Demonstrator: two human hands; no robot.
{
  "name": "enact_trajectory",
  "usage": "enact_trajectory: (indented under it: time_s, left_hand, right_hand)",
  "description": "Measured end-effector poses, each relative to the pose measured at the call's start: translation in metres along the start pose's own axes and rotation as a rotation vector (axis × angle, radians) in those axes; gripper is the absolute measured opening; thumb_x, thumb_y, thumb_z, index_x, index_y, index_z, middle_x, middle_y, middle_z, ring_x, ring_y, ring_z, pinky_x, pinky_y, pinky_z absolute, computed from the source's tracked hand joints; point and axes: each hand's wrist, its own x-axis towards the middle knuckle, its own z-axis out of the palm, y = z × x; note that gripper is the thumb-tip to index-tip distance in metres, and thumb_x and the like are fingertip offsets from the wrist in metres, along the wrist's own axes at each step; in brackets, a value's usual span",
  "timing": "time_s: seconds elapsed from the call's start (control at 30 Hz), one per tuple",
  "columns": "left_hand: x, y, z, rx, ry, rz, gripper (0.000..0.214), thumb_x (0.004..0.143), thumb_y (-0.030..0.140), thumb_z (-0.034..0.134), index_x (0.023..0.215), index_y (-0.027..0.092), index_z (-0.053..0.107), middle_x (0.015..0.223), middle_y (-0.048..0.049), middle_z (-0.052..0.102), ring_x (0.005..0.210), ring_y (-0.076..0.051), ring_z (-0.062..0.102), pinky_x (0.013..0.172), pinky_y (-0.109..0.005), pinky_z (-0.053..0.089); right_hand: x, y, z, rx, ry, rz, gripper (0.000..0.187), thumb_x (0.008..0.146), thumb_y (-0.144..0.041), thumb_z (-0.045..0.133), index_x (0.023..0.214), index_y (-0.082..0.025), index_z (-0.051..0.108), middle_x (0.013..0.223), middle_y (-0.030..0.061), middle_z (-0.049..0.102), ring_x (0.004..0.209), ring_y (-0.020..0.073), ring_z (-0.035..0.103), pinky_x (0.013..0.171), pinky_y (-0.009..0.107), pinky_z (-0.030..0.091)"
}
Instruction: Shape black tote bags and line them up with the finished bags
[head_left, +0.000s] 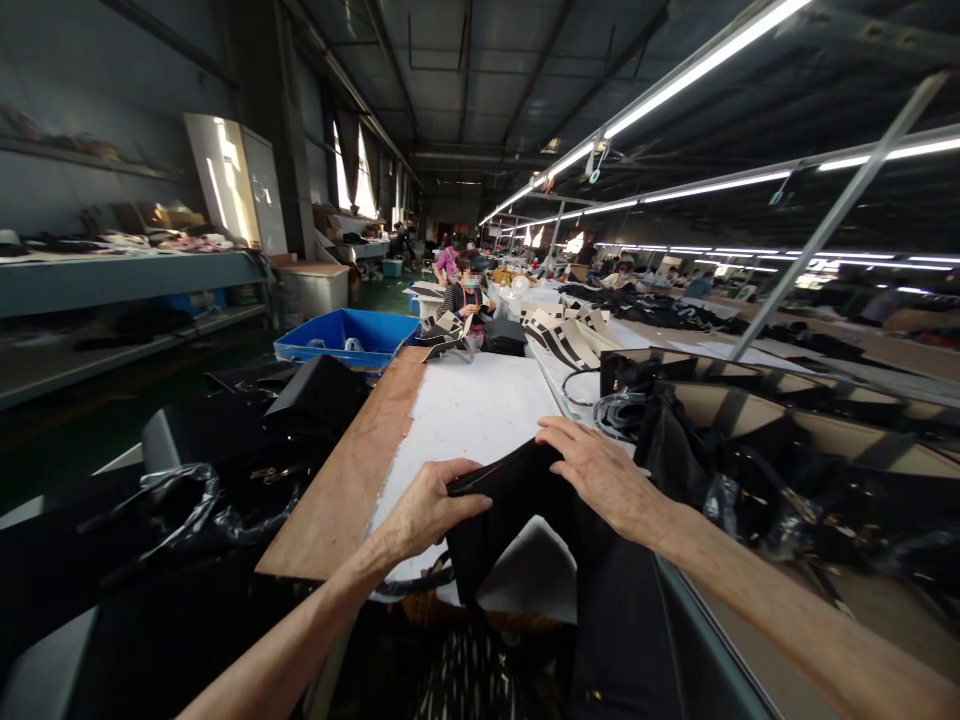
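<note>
A black bag piece (525,510) stands on the white sheet (472,410) that covers the wooden workbench (352,480). My left hand (427,510) grips its left edge with fingers curled round the top. My right hand (600,470) lies over its upper right corner, fingers pressed down on the black material. The lower part of the piece hangs towards me, below the bench edge.
Black bags and plastic wrap (750,470) pile up on the right, more black pieces (225,470) on the left. A blue crate (345,335) sits beyond the bench. Striped bags (562,335) lie further along. A seated person (465,295) works ahead; shelves (127,280) run along the left.
</note>
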Motion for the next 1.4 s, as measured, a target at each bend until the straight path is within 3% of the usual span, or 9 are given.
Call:
enact_trajectory:
  time_s: [0.1, 0.2, 0.37, 0.6, 0.97, 1.4]
  left_hand:
    - [0.0, 0.0, 0.001, -0.003, 0.013, -0.01, 0.032, 0.071, 0.04, 0.054, 0.088, 0.013, 0.059, 0.051, 0.0051, 0.042, 0.039, -0.004, 0.034, 0.034, -0.015, 0.023]
    - [-0.001, 0.0, 0.001, -0.018, 0.022, -0.03, 0.04, 0.07, 0.044, 0.054, 0.094, 0.013, 0.058, 0.051, 0.0054, 0.041, 0.037, -0.004, 0.031, 0.033, -0.016, 0.023]
    - [-0.006, 0.004, 0.001, 0.038, 0.083, 0.01, 0.04, 0.072, 0.047, 0.051, 0.095, 0.015, 0.059, 0.057, 0.0032, 0.051, 0.043, -0.006, 0.039, 0.041, -0.017, 0.031]
    - [-0.009, 0.013, 0.003, 0.113, 0.125, 0.137, 0.031, 0.08, 0.04, 0.043, 0.087, 0.016, 0.061, 0.079, -0.0006, 0.062, 0.075, -0.014, 0.052, 0.067, -0.019, 0.039]
    - [-0.006, 0.012, 0.009, 0.153, 0.172, 0.108, 0.031, 0.08, 0.041, 0.042, 0.081, 0.016, 0.061, 0.077, 0.0002, 0.062, 0.072, -0.014, 0.053, 0.066, -0.02, 0.039]
    - [-0.008, 0.021, 0.013, -0.079, 0.176, -0.024, 0.028, 0.075, 0.039, 0.048, 0.083, 0.016, 0.062, 0.074, 0.0007, 0.062, 0.073, -0.015, 0.053, 0.065, -0.021, 0.039]
  right_hand:
    - [0.001, 0.003, 0.0, 0.097, -0.024, 0.036, 0.008, 0.077, -0.017, 0.05, 0.08, -0.021, 0.056, 0.11, 0.0015, 0.053, 0.099, 0.0168, 0.05, 0.087, 0.033, 0.04]
    - [0.001, 0.004, -0.003, 0.183, -0.025, 0.064, 0.015, 0.08, -0.023, 0.047, 0.068, -0.021, 0.057, 0.107, 0.0009, 0.055, 0.098, 0.0167, 0.051, 0.087, 0.032, 0.039]
    - [0.003, 0.005, -0.008, 0.216, 0.001, 0.097, 0.021, 0.083, -0.022, 0.041, 0.067, -0.02, 0.055, 0.099, -0.0001, 0.059, 0.089, 0.0144, 0.055, 0.082, 0.028, 0.039]
    - [0.007, 0.006, -0.002, 0.076, 0.003, 0.106, 0.02, 0.085, -0.024, 0.041, 0.07, -0.019, 0.053, 0.079, 0.0003, 0.061, 0.074, 0.0117, 0.056, 0.072, 0.023, 0.039]
    - [0.005, 0.01, 0.003, -0.095, 0.045, 0.136, 0.021, 0.085, -0.03, 0.043, 0.069, -0.019, 0.053, 0.072, -0.0013, 0.059, 0.069, 0.0109, 0.056, 0.063, 0.022, 0.035]
    - [0.008, 0.007, 0.004, -0.178, 0.051, 0.159, 0.022, 0.084, -0.029, 0.044, 0.066, -0.019, 0.053, 0.069, -0.0012, 0.058, 0.066, 0.0115, 0.054, 0.058, 0.023, 0.032]
